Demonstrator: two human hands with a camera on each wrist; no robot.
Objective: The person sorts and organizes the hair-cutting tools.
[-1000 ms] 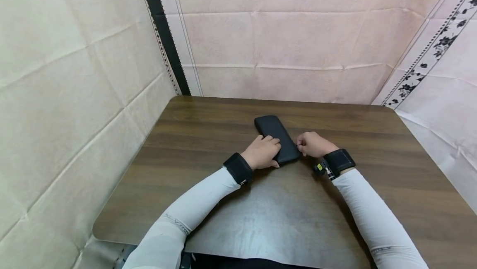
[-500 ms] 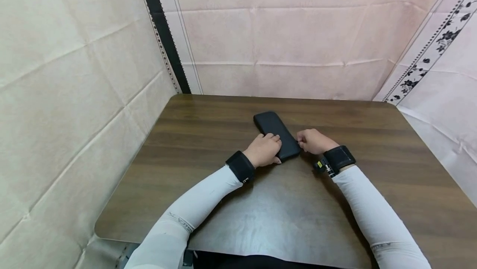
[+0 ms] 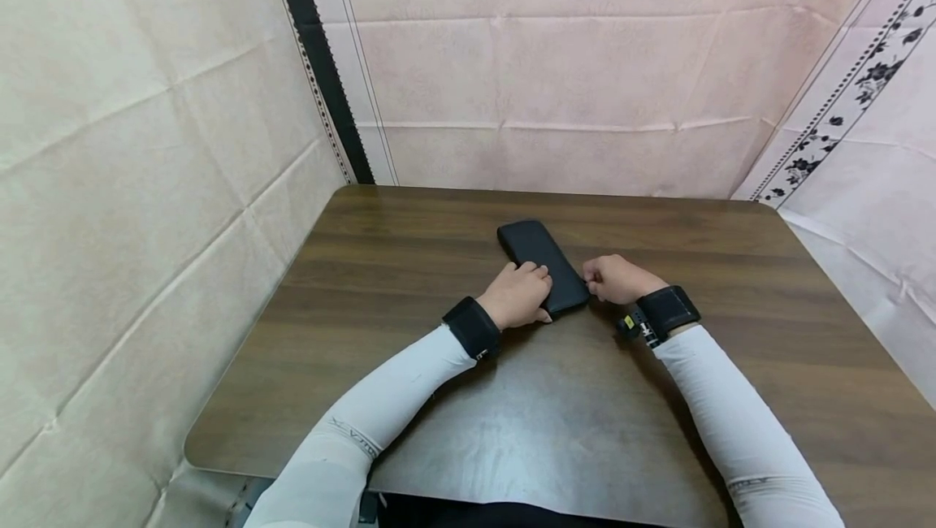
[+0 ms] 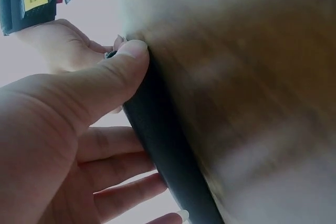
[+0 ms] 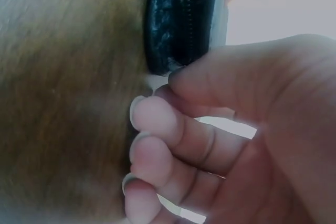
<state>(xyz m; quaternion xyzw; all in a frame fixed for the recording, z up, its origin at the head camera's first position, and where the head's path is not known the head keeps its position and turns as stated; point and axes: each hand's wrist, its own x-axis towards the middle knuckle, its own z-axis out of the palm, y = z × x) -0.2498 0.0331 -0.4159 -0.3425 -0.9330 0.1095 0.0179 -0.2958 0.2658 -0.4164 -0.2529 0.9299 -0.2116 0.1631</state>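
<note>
A black zip wallet (image 3: pixel 543 260) lies at a slant on the wooden table in the head view. My left hand (image 3: pixel 517 294) grips its near left side, fingers over the top and thumb along the near edge. In the left wrist view, the thumb (image 4: pixel 113 80) presses on the wallet's narrow side (image 4: pixel 163 135). At the wallet's near right corner, my right hand (image 3: pixel 618 279) pinches the zipper's end between thumb and forefinger, its other fingers curled. The zipper teeth (image 5: pixel 190 9) run along the wallet's side in the right wrist view; the pull itself is mostly hidden by the fingertips.
The brown wooden table (image 3: pixel 409 252) has rounded corners and reaches to the person's lap. Pale cloth hangs behind (image 3: pixel 570 81) and to the left (image 3: pixel 132 211) of it. Black bands with small cameras (image 3: pixel 634 325) sit on both wrists.
The head view has shifted slightly. Both hands keep the same hold on the wallet, with hardly any movement.
</note>
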